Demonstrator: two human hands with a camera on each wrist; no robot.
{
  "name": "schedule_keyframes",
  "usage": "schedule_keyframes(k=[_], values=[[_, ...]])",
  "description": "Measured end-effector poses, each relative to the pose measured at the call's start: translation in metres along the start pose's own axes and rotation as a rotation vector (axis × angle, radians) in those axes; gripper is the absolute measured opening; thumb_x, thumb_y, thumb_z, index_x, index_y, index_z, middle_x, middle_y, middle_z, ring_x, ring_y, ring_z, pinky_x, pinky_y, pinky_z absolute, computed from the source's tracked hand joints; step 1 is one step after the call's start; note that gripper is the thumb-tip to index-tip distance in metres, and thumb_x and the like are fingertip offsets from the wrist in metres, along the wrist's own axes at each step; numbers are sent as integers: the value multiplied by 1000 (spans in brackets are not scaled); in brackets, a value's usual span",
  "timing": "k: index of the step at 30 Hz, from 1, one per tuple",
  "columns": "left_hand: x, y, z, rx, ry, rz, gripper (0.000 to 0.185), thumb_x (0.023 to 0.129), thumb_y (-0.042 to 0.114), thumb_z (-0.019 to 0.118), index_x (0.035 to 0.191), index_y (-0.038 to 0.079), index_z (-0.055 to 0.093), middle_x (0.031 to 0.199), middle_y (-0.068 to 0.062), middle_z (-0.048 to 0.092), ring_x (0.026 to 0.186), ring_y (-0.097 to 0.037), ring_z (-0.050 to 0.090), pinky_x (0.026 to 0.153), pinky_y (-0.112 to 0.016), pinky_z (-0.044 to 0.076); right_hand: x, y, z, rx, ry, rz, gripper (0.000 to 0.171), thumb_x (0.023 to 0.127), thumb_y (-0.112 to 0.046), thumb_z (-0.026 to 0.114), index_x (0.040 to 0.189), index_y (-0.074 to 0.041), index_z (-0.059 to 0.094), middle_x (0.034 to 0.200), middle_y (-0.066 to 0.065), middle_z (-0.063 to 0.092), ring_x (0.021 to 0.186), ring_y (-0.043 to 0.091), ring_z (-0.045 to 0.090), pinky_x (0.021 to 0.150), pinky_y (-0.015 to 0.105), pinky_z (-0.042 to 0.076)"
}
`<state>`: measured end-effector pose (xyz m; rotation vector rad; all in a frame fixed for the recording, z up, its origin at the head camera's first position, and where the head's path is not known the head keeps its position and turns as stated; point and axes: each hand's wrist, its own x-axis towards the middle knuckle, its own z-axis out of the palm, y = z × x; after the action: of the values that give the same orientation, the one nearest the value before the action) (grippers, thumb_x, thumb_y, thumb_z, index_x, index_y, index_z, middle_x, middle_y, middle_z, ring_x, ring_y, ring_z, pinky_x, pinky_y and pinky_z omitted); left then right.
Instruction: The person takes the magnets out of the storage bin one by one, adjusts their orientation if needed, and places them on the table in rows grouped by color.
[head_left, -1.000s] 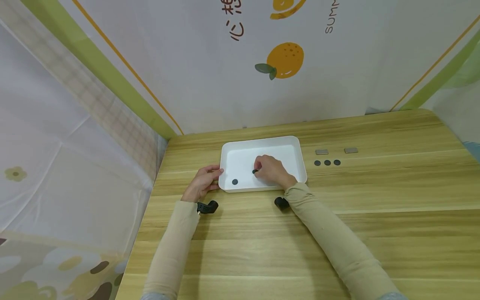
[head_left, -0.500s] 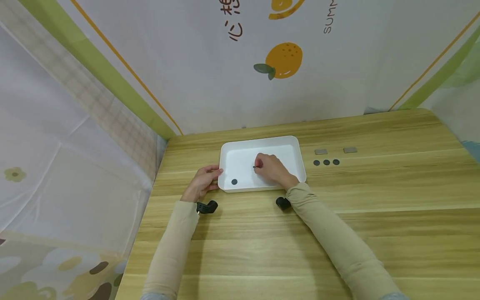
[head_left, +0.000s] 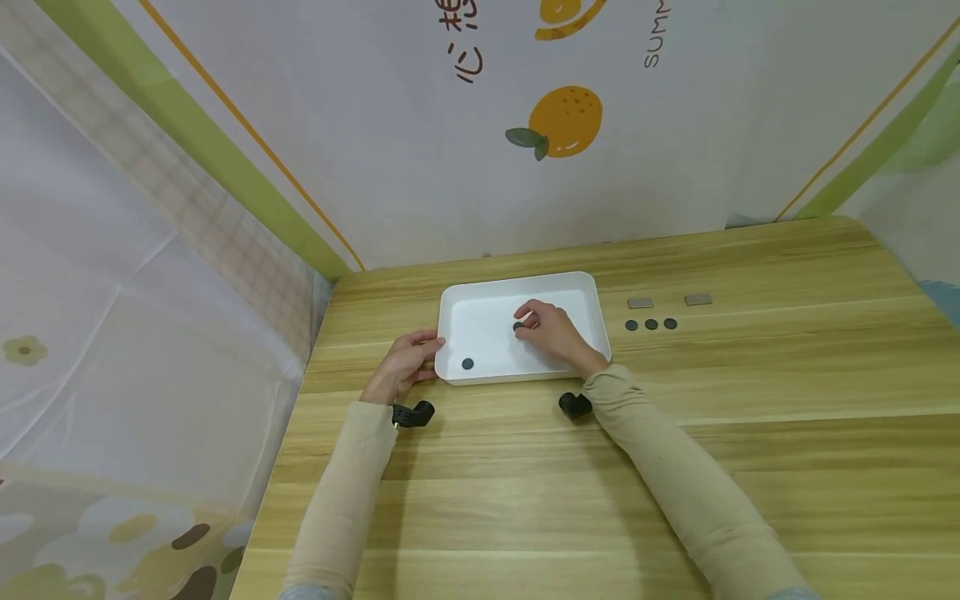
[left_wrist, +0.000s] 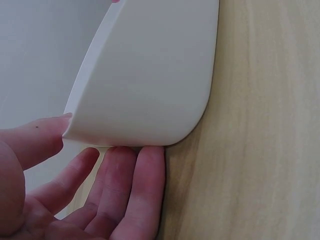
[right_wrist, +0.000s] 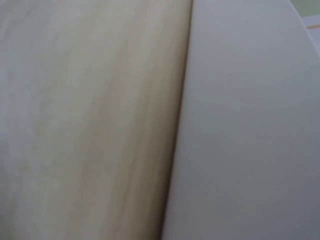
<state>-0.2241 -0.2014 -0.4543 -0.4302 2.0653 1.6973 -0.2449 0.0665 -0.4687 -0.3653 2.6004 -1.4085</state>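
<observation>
A shallow white rectangular tray (head_left: 487,377) sits on the wooden table. My left hand (head_left: 405,364) holds its left end, thumb at the rim and fingers against the lower outer wall, as the left wrist view shows. Over the tray's middle, my right hand (head_left: 553,332) has a small dark round disc (head_left: 518,326) at its thumb and fingertips, with the index finger raised above it. The disc is partly covered by the fingers. Another dark disc (head_left: 468,364) lies flat in the tray's near left corner. The right wrist view catches only the tray wall (right_wrist: 245,130) and table.
Right of the tray, three dark round discs (head_left: 651,324) lie in a row on the table (head_left: 487,500). Behind them are two flat grey rectangular pieces (head_left: 640,303), set apart. A printed cloth (head_left: 420,167) hangs along the table's back edge.
My right hand has moved slightly away and to the right, the disc shifting with it. The disc now shows its round face, and the index finger has lifted. My left hand stays put.
</observation>
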Motion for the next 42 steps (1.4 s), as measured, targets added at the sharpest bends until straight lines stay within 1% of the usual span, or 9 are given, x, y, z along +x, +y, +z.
schedule_keyframes(k=[5, 9, 17, 22, 30, 38, 42], values=[[0, 0, 0, -7, 0, -7, 48, 98, 20, 57, 142, 6, 43, 118, -9, 56, 82, -12, 64, 67, -25, 54, -3, 1, -6, 39, -16, 5, 23, 90, -16, 65, 111, -7, 66, 94, 11, 70, 86, 22, 60, 76, 29, 42], [0, 0, 0, -6, 0, -5, 48, 98, 20, 56, 142, 6, 43, 118, -9, 56, 82, -12, 63, 67, -25, 54, -6, 0, -12, 72, -27, 15, 24, 91, -17, 65, 112, -7, 66, 94, 11, 69, 85, 21, 60, 76, 29, 42], [1, -2, 0, -4, -1, 3, 48, 98, 20, 57, 142, 6, 43, 120, -10, 55, 84, -13, 62, 67, -25, 53, -11, 1, -22, 101, -22, 9, 31, 87, -13, 70, 116, -5, 64, 97, 12, 66, 85, 21, 59, 73, 26, 43], [1, -1, 0, -3, -2, 5, 48, 98, 19, 56, 142, 5, 43, 119, -9, 55, 83, -12, 62, 67, -25, 53, -14, 1, -27, 74, -5, -12, 30, 86, -11, 70, 115, -5, 64, 97, 12, 66, 84, 21, 59, 72, 27, 43], [-1, -2, -1, -16, -6, 12, 50, 98, 18, 56, 143, 4, 41, 110, -7, 59, 81, -10, 63, 65, -25, 53, -19, -1, -39, 29, 27, -57, 27, 88, -9, 67, 114, -2, 64, 98, 14, 66, 85, 24, 57, 73, 28, 44], [-3, 0, -1, -6, -6, 12, 49, 98, 19, 56, 142, 4, 42, 111, -8, 59, 82, -10, 63, 65, -24, 53, -22, 1, -46, -5, 29, -60, 27, 89, -10, 66, 115, -4, 64, 99, 13, 65, 87, 24, 57, 75, 28, 44], [-4, 1, 0, -3, -4, 16, 49, 98, 19, 57, 142, 4, 42, 109, -7, 60, 81, -10, 62, 65, -24, 53, -25, 0, -50, -22, 30, -67, 27, 89, -10, 66, 116, -4, 64, 100, 13, 66, 88, 25, 57, 75, 29, 44]])
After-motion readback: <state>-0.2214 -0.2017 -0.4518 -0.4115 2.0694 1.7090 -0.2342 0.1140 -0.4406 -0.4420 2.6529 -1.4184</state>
